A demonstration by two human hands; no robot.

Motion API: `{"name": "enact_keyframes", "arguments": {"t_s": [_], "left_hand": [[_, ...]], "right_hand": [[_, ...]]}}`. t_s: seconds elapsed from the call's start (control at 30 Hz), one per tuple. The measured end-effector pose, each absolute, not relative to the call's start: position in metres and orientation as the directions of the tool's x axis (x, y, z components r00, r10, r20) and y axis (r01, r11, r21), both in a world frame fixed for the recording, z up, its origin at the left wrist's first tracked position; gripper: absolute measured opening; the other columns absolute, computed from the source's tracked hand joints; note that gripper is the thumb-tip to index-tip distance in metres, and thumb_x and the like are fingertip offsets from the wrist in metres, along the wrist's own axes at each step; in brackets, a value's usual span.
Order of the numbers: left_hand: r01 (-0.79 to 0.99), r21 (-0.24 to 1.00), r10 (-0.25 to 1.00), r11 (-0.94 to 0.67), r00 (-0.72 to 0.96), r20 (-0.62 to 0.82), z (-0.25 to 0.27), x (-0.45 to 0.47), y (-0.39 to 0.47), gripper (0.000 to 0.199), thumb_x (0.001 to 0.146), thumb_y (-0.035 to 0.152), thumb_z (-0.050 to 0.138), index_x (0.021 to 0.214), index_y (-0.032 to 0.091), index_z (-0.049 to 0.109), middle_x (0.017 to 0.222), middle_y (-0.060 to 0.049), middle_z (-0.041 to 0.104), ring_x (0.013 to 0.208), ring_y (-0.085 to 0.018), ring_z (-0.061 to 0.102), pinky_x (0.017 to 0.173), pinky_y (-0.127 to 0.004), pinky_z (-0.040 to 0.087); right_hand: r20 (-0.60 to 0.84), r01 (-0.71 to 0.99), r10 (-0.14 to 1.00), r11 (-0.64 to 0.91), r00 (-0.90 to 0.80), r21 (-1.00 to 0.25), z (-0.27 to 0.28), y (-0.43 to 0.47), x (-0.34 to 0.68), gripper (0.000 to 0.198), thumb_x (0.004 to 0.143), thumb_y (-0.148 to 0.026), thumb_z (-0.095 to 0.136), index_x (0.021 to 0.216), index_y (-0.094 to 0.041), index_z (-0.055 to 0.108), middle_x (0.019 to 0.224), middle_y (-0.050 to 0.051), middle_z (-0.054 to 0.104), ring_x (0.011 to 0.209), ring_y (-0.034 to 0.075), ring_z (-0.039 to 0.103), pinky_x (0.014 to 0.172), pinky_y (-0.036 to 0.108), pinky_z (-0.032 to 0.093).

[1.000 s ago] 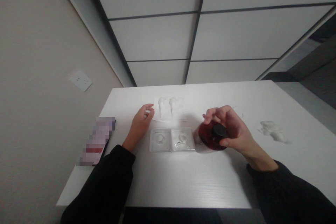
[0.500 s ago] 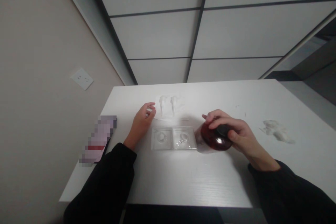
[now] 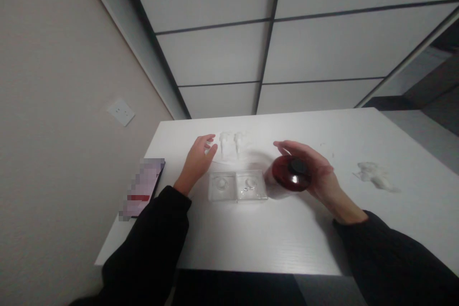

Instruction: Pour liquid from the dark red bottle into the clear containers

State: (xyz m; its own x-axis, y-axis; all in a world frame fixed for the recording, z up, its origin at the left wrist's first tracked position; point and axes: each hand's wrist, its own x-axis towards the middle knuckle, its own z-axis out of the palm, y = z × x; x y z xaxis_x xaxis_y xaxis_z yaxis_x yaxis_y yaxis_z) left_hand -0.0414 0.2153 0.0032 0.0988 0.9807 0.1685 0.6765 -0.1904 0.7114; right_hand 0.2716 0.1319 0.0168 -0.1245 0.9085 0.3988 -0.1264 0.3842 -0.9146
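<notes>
A dark red bottle (image 3: 283, 177) with a black cap (image 3: 297, 166) stands on the table at the right end of a clear plastic two-compartment case (image 3: 223, 191). My right hand (image 3: 321, 168) is at the bottle's right and far side, its fingers stretched out past the bottle; whether the palm touches it is hard to tell. Each compartment has a round clear piece in it, and small shiny spots show in the right one. My left hand (image 3: 201, 153) hovers at the case's far left with fingers apart, holding nothing. Close to its fingertips lie two translucent pump-like pieces (image 3: 237, 144).
A phone (image 3: 145, 184) with a blurred-out screen lies at the left edge of the white table (image 3: 251, 244). Crumpled translucent plastic (image 3: 376, 176) lies on the right. Beyond the table stand white panelled doors (image 3: 218, 57); a wall with a socket (image 3: 121, 112) is at left.
My right hand has come off the bottle's cap and shifted to its side, the fingers straightening. My left hand's fingers have spread slightly. The view has moved a little.
</notes>
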Motion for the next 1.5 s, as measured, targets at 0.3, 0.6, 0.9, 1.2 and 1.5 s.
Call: {"name": "enact_keyframes", "arguments": {"t_s": [0.3,0.6,0.9,1.2,1.5], "left_hand": [[0.821,0.541,0.984,-0.180,0.151,0.099,0.024,-0.002,0.274,0.029,0.071,0.039,0.093,0.080,0.019,0.074,0.082,-0.012,0.076,0.098,-0.037,0.073,0.094,-0.044,0.052],[0.680,0.681,0.960,-0.272,0.149,0.236,0.077,-0.028,0.228,0.037,0.095,0.039,0.070,0.126,0.019,0.071,0.094,-0.007,0.078,0.092,-0.024,0.076,0.091,-0.037,0.057],[0.313,0.866,0.919,-0.391,0.077,0.387,0.074,-0.040,0.130,0.039,0.092,0.039,0.080,0.124,0.021,0.071,0.117,-0.008,0.079,0.108,-0.024,0.078,0.101,-0.038,0.060],[0.410,0.700,0.811,-0.585,0.316,0.493,0.050,-0.051,0.116,0.025,0.092,0.035,0.084,0.110,0.023,0.072,0.104,-0.004,0.081,0.099,-0.020,0.077,0.092,-0.035,0.061],[0.331,0.704,0.763,-0.628,0.440,0.474,0.033,-0.054,0.122,0.017,0.097,0.029,0.078,0.111,0.023,0.071,0.107,-0.005,0.077,0.100,-0.020,0.073,0.091,-0.034,0.059]], "right_hand": [[0.207,-0.213,0.974,0.183,-0.094,-0.960,0.008,0.140,0.275,0.070,0.089,-0.091,0.047,0.111,-0.034,0.082,0.127,0.005,0.080,0.133,0.030,0.067,0.124,0.055,0.044],[0.179,-0.315,0.982,0.154,-0.052,-0.937,0.006,0.143,0.277,0.057,0.088,-0.083,0.061,0.100,-0.032,0.083,0.100,0.003,0.078,0.095,0.023,0.073,0.094,0.041,0.060],[0.181,-0.288,0.982,0.158,-0.055,-0.945,0.005,0.142,0.280,0.050,0.093,-0.076,0.062,0.095,-0.031,0.083,0.105,0.006,0.078,0.097,0.027,0.073,0.089,0.044,0.061],[0.199,-0.220,0.980,0.189,-0.021,-0.957,0.005,0.142,0.279,0.049,0.088,-0.077,0.067,0.081,-0.030,0.082,0.098,0.007,0.074,0.098,0.026,0.070,0.092,0.043,0.059],[0.176,-0.240,0.984,0.166,-0.020,-0.956,0.013,0.139,0.275,0.049,0.085,-0.079,0.070,0.081,-0.032,0.083,0.094,0.005,0.075,0.092,0.024,0.069,0.088,0.039,0.058]]}}
